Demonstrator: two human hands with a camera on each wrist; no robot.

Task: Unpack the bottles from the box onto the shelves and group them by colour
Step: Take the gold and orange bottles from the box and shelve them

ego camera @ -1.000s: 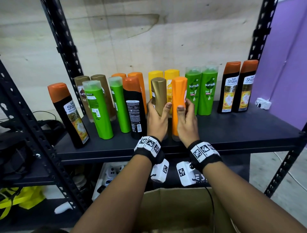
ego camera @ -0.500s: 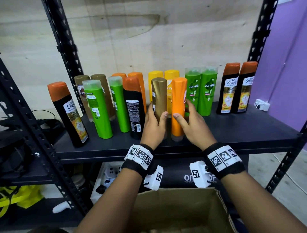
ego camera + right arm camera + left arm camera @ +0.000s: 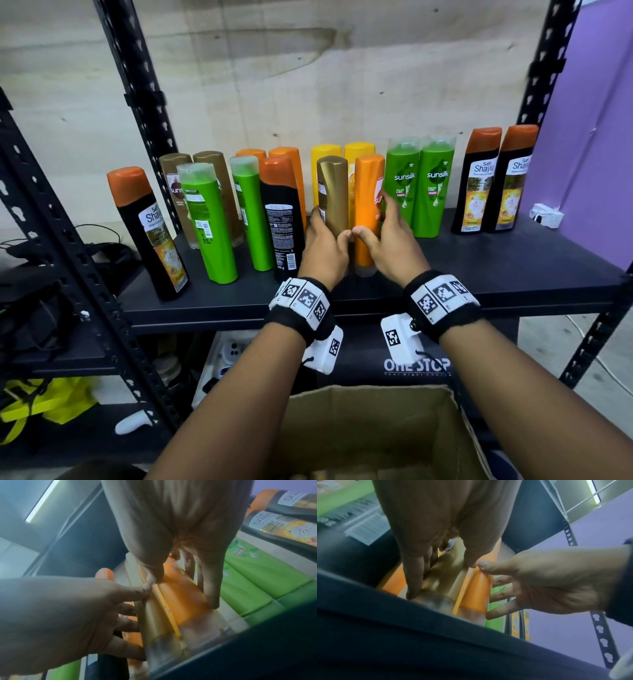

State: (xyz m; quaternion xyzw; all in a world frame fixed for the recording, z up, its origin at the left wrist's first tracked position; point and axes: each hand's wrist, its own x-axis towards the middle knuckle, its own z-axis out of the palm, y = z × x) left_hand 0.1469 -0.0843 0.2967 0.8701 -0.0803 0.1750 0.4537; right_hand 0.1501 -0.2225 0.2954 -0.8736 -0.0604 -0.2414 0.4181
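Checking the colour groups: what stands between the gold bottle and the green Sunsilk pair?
One orange bottle, touched by the right hand, stands between gold bottle and green pair; head view.

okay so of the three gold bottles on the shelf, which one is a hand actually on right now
The front gold bottle, standing beside the orange bottle. The left hand grips it; the other two gold bottles stand untouched at the back left.

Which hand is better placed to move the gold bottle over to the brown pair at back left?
Left, probably: left hand already grips the gold bottle, nearer that side.
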